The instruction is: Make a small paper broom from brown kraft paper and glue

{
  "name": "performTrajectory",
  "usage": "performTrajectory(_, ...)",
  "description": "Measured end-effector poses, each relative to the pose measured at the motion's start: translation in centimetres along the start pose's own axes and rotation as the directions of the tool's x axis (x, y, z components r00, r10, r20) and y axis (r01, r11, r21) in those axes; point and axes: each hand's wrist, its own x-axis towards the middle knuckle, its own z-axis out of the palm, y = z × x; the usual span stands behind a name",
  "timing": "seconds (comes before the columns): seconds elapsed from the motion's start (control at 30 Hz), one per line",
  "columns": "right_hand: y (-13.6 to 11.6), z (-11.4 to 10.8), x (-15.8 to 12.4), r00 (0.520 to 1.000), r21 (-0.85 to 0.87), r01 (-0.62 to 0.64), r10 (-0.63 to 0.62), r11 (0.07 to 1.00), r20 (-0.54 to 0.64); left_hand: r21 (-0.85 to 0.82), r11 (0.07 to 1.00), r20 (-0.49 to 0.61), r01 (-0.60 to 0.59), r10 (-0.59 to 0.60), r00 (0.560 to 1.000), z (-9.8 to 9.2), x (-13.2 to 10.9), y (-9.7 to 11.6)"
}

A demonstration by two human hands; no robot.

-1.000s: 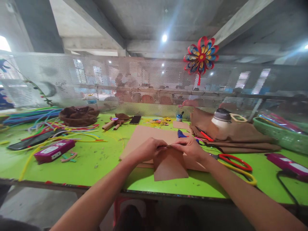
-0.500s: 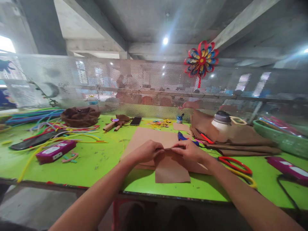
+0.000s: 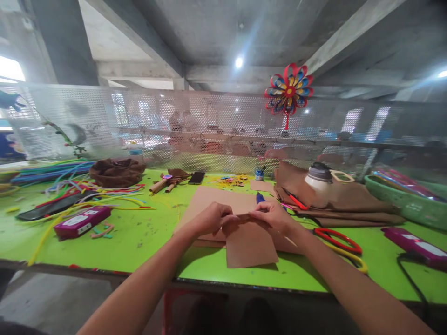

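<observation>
Between my two hands is a small piece of brown paper (image 3: 250, 249), its far edge rolled or folded over and its near part hanging flat toward me. My left hand (image 3: 213, 218) pinches the left end of that edge. At the right end, my right hand (image 3: 274, 216) pinches it between thumb and fingers. Beneath lies a larger brown sheet (image 3: 200, 200) on the green table. A blue-handled tool (image 3: 260, 198) lies just beyond my right hand, partly hidden by it. Scissors with red and yellow handles (image 3: 338, 241) rest beside my right forearm.
Purple power strips (image 3: 83, 222) lie at left and right. Coloured strips (image 3: 52, 172), a brown cloth basket (image 3: 117, 172) and a phone (image 3: 197, 177) stand farther back. Folded brown material (image 3: 363, 202), a white jar (image 3: 318, 184) and a green basin (image 3: 398, 190) fill the right.
The paper's far edge has turned over a little between my fingers, showing a narrow rolled strip. Its near part has shifted slightly toward me. Both hands keep their pinch.
</observation>
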Motion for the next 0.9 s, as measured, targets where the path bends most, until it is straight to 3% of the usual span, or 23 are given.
performTrajectory(0.13, 0.2, -0.1, 0.2, 1.000, 0.038, 0.000, -0.001, 0.999, 0.013, 0.084, 0.996, -0.079, -0.043, 0.050, 0.996, -0.2, 0.3, -0.6)
performTrajectory(0.33, 0.3, -0.8, 0.2, 0.995, 0.074, -0.022, 0.014, 0.997, 0.096, -0.079, 0.996, 0.110, -0.046, 0.054, 0.992, -0.7, 0.5, -1.3)
performTrajectory(0.47, 0.3, -0.9, 0.1, 0.995, 0.086, -0.031, 0.022, 0.996, 0.098, -0.164, 0.986, 0.143, 0.005, 0.018, 0.990, -0.7, 0.5, -1.6)
performTrajectory(0.77, 0.5, -0.9, 0.0, 0.997, 0.168, -0.044, 0.032, 0.985, 0.074, -0.230, 0.973, 0.093, -0.024, 0.047, 0.995, -0.5, 0.9, -1.2)
performTrajectory(0.9, -0.3, -0.8, -0.1, 0.999, 0.239, -0.038, 0.030, 0.970, 0.035, -0.275, 0.961, 0.019, -0.032, 0.038, 0.999, -0.8, 0.8, -0.9)
